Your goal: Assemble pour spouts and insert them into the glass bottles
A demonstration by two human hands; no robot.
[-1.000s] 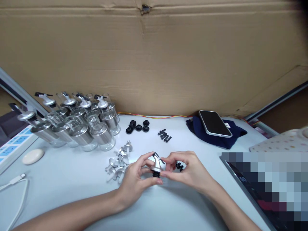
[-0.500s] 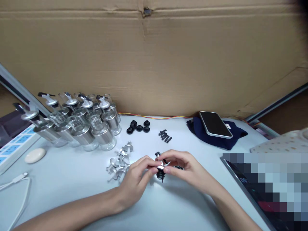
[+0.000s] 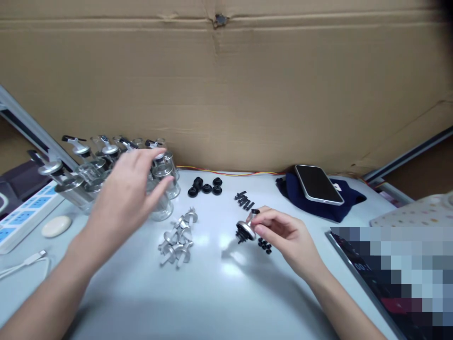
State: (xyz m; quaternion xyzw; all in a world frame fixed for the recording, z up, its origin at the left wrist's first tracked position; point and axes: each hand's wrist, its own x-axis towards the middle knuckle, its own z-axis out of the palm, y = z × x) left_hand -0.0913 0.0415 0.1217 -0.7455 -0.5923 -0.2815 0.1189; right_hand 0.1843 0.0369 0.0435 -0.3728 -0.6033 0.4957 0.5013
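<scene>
A silver and black bottle pourer (image 3: pixel 246 230) is pinched in my right hand (image 3: pixel 285 233), its ribbed black stopper tilted down to the left above the table. My left hand (image 3: pixel 123 193) is raised over the glass bottles (image 3: pixel 163 203) at the left, thumb and fingers apart, and hides several of them. Several bottles carry steel sleeves, and some have silver pourers (image 3: pixel 82 148) with black levers on top. Between my hands lies a pile of loose silver pourer tops (image 3: pixel 177 238). Small black caps (image 3: pixel 264 245) sit beside my right hand.
Black rubber stoppers (image 3: pixel 206 188) and thin black levers (image 3: pixel 244 200) lie toward the back. A phone (image 3: pixel 319 184) rests on a dark blue cap (image 3: pixel 348 200). At left are a power strip (image 3: pixel 30 212), a white oval object (image 3: pixel 55 226) and a white cable (image 3: pixel 33 259); a tablet-like device (image 3: pixel 357 278) is at right.
My left hand has let go of the bottle pourer and moved up and left over the bottles. My right hand keeps the pourer, now tilted and slightly higher.
</scene>
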